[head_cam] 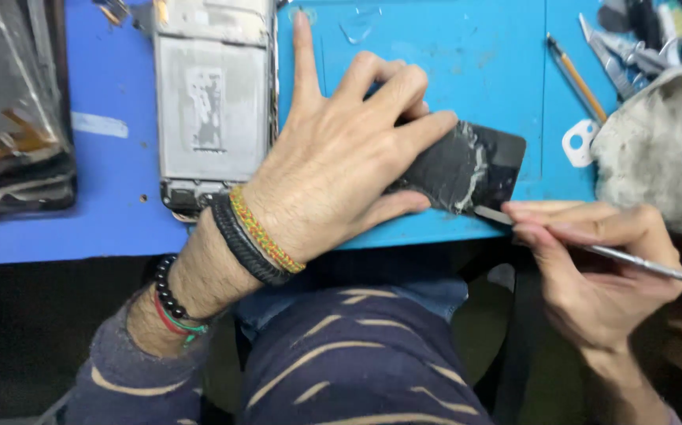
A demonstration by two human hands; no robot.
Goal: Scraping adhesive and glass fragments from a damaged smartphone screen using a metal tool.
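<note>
The thin tool [640,264] in the right hand [601,275] is bright, smooth metal, its tip at the near edge of a dark, glossy panel [471,165] smeared with rough grey residue under the left hand [341,165]. The blue mat [451,47] looks smooth and rubbery; far right, a grey cloth [664,145] looks coarse and matt.

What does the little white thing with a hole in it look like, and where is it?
Start at the blue mat covering the workbench and go to its right side, beside the lumpy grey cloth. There, just below the tip of the orange-handled tool, lies the white piece. It is small, flat and plastic, with a round hole through it, the only white thing among dark, metal tools.
</note>
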